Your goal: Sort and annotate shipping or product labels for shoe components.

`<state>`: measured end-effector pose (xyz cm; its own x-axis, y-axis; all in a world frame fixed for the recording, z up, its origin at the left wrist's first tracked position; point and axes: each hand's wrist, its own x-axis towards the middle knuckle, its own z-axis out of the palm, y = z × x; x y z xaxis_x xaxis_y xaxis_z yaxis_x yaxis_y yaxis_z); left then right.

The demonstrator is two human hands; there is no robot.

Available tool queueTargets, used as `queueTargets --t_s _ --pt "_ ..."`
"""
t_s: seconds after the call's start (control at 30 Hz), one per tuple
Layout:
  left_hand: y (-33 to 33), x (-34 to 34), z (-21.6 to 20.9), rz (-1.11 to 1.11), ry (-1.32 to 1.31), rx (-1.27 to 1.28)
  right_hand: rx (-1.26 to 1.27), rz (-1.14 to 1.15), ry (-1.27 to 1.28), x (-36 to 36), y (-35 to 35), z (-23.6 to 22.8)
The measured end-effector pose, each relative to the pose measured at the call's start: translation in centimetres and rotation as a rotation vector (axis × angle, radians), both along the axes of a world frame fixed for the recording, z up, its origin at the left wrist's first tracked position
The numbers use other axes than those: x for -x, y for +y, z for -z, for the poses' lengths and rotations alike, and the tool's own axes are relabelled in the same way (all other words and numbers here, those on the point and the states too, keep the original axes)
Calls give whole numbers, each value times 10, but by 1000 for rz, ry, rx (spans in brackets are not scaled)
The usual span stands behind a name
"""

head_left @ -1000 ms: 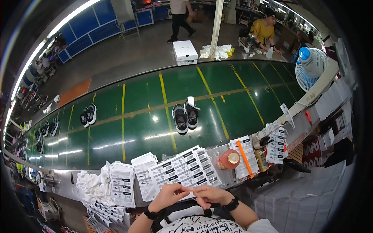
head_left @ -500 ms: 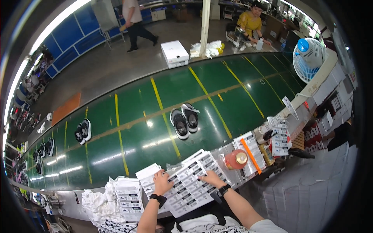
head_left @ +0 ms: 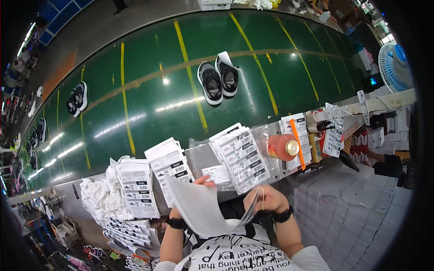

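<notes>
Close to my body I hold a bent stack of white label sheets (head_left: 199,205), its plain side turned up. My left hand (head_left: 204,181) is mostly hidden behind the sheets, its fingertips showing over their far edge. My right hand (head_left: 267,199) is closed at the sheets' right edge, with a thin yellowish loop by its fingers. Just beyond the hands lie a stack of printed labels (head_left: 242,158) on clear plastic, a small white slip (head_left: 216,174) and another label stack (head_left: 165,158).
A pair of black-and-white shoes (head_left: 217,83) sits on the green conveyor belt (head_left: 149,95). To the right stand a jar of orange-red liquid (head_left: 282,147) and a blue-white fan (head_left: 394,67). White crumpled cloth (head_left: 97,194) and more labels (head_left: 138,187) lie to the left.
The label sheets that lay flat under my hands are now lifted and bent toward me. My right hand has moved nearer my body. The view has tilted downward.
</notes>
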<state>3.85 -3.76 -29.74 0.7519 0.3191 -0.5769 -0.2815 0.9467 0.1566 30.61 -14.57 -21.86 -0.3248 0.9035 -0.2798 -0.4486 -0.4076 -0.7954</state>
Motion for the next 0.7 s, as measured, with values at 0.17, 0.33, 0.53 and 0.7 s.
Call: queueTargets --t_s 0.17,0.33,0.53,0.7 --pt "3 -11 5 202 -289 -595 261 168 276 27 29 58" --pt "-4 0 7 -23 -30 -440 55 77 -189 85 38 56" --pt "11 -4 -8 -56 249 -561 388 427 129 56 24 57" --pt "0 -23 -25 89 459 -901 201 427 -452 42 43 13"
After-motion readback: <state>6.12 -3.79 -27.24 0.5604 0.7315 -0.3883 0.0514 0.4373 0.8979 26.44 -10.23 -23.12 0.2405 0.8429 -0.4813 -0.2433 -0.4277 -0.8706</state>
